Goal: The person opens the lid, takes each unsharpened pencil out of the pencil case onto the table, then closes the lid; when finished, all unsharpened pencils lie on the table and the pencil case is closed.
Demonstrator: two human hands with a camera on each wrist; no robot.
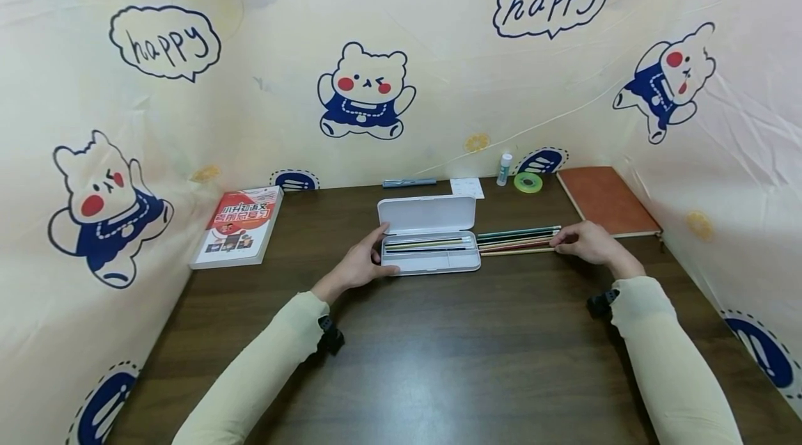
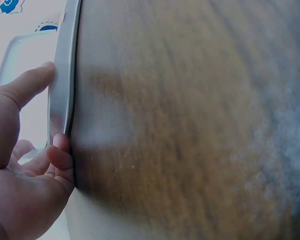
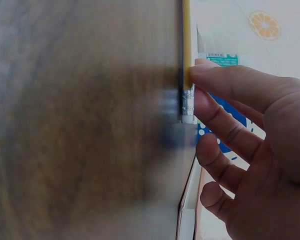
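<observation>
An open white pencil case [image 1: 432, 265] lies on the table, its lid [image 1: 427, 215] raised at the back. Several pencils [image 1: 431, 246] lie in its rear part. My left hand [image 1: 358, 262] grips the case's left end, thumb at the front and fingers round the side. Just right of the case, several more pencils [image 1: 516, 240] lie side by side on the table, pointing left-right. At their right ends my right hand [image 1: 587, 244] pinches a yellow pencil [image 3: 187, 45] near its metal band and white eraser; the other fingers are loosely bent.
A book [image 1: 241, 225] lies at the left edge and a brown notebook [image 1: 610, 201] at the back right. Along the back are a blue pen-like item [image 1: 409, 182], a white paper [image 1: 466, 187], a glue stick [image 1: 504, 170] and a green tape roll [image 1: 528, 182]. Cloth walls enclose the table [image 1: 426, 347].
</observation>
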